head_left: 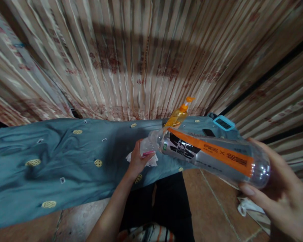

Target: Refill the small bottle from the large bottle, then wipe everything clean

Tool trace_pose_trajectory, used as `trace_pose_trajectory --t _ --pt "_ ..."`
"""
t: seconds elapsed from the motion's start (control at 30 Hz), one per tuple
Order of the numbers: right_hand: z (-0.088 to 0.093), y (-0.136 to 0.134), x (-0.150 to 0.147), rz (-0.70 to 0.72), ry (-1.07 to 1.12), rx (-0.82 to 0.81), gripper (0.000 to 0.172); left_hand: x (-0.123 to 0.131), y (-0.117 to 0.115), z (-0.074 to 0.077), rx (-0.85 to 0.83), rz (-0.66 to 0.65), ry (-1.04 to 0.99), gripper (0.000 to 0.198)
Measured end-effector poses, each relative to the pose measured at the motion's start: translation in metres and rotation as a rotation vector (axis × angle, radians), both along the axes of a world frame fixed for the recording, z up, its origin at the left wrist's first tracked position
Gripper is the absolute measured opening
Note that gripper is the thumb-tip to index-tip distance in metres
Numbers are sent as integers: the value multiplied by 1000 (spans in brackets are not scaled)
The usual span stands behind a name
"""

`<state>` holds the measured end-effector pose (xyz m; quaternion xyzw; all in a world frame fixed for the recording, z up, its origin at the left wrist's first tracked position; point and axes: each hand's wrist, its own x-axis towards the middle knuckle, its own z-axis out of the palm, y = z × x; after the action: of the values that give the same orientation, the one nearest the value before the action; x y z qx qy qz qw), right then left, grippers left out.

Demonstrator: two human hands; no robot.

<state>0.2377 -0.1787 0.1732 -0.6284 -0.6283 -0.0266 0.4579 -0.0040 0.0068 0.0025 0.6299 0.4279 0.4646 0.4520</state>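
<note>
"Hands first: what do they have?"

"My left hand (137, 159) is curled around a clear cup (146, 147), over the bench (78, 148), between its far and near edges. My right hand (285, 191) is spread around the base of a large bottle (204, 154), slanted neck-first to the cup; whether they touch, I can't tell."

"Handling it well?"

"I'd hold the cup steady and raise the base slowly."

"Count?"

"One large bottle, one cup, one white tissue (153, 162) by my left hand, one pump bottle (177, 116) near the far edge, one blue-framed display (224, 123) at the far right corner, one black object (208, 132) near that."
</note>
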Motion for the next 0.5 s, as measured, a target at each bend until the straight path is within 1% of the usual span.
trace_pose_trajectory --t 0.2,0.3,0.5 --pt "-5 -5 4 -42 -29 -23 85 -1 -1 2 -2 15 27 62" --pt "-3 -3 2 -26 -28 -15 82 -2 -1 3 -2 26 45 62" --pt "4 -1 -3 -54 -65 -17 81 -3 -1 5 3 26 72 59"
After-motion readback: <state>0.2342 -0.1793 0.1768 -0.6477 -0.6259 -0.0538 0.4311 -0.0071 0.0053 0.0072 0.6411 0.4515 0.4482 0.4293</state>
